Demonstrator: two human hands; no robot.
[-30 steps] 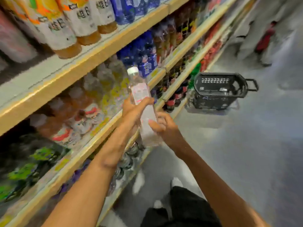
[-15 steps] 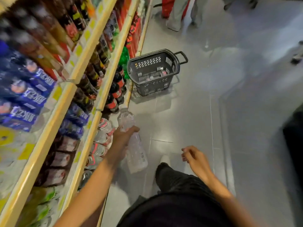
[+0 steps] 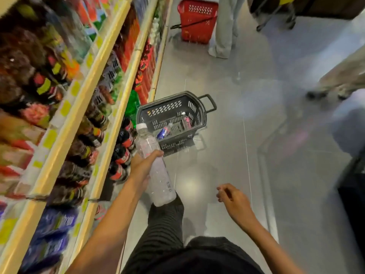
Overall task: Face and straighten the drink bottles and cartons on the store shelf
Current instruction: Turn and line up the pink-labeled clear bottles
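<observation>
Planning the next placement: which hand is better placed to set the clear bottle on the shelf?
Left, most likely. The left hand grips the clear bottle close beside the shelf; the right hand hangs empty over the floor, farther from it.

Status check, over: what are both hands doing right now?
Left hand grips clear bottle at its middle. Right hand loose, holding nothing. Black basket stands just ahead.
</observation>
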